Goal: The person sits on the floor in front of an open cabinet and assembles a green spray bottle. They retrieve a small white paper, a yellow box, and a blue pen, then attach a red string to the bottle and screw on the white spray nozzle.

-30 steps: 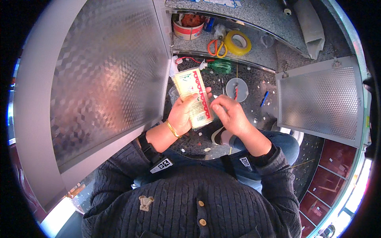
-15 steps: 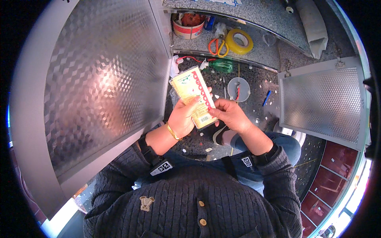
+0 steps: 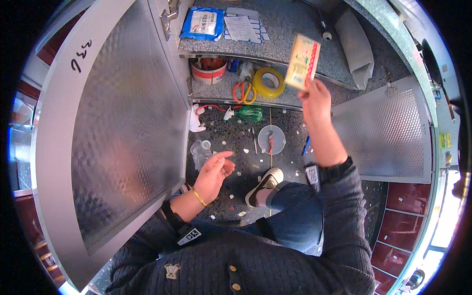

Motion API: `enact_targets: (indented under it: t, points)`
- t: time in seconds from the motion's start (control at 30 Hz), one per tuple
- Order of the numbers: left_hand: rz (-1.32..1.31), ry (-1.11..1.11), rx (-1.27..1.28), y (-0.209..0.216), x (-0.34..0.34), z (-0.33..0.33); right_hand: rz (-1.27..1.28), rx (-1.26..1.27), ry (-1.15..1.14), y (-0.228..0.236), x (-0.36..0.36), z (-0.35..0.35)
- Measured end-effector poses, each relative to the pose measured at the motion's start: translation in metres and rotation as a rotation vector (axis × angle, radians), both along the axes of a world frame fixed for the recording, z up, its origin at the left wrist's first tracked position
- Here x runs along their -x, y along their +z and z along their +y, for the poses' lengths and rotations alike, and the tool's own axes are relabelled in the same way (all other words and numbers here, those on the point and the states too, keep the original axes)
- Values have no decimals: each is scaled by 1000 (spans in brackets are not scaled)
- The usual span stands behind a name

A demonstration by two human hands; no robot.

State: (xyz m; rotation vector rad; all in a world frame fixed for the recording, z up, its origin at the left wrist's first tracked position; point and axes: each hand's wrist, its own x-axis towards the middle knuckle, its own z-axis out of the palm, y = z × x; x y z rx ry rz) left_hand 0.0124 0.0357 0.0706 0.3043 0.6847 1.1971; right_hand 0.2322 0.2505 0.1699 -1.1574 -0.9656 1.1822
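Observation:
My right hand (image 3: 317,102) is raised at the upper right, its thumb and fingers closed on the lower end of a flat yellow packet (image 3: 301,63) with a red scalloped band. The packet stands tilted in front of the upper shelf's edge, right of a roll of yellow tape (image 3: 262,82). Lower and to the left, above the speckled floor, my left hand (image 3: 212,178) holds nothing; its fingers are loosely bent and apart. Orange-and-yellow scissors (image 3: 244,93) lie left of the tape on the lower shelf.
Textured cabinet doors stand ajar at left (image 3: 128,128) and right (image 3: 383,130). A blue-and-white packet (image 3: 202,23) lies on the upper shelf, a red-and-white tub (image 3: 208,73) below. The floor holds a green spray bottle (image 3: 249,113), a translucent bowl (image 3: 278,142) and a blue pen (image 3: 306,146).
The packet has left my left hand. My right hand has carried it up and right to the shelf, while my left hand has dropped lower. The view has shifted, showing more of the upper shelf.

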Motion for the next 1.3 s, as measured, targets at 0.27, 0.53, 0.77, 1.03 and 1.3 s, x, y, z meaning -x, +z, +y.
enact_targets:
  t: [0.27, 0.53, 0.77, 1.03, 1.3]
  points:
    - [1, 11, 16, -1, -8, 7, 153, 98, -139, -46, 5, 80]
    - [258, -97, 144, -16, -9, 1, -300, 671, -202, -281, -104, 13]
    - [635, -268, 262, -40, -12, -1, -1571, 913, 497, -398, -169, -52]
    - [718, -379, 224, -62, -11, -8, -1396, 605, -112, -391, -96, -58]
    - [724, -394, 171, -70, -12, -14, -1154, 760, 145, -398, -94, -56]
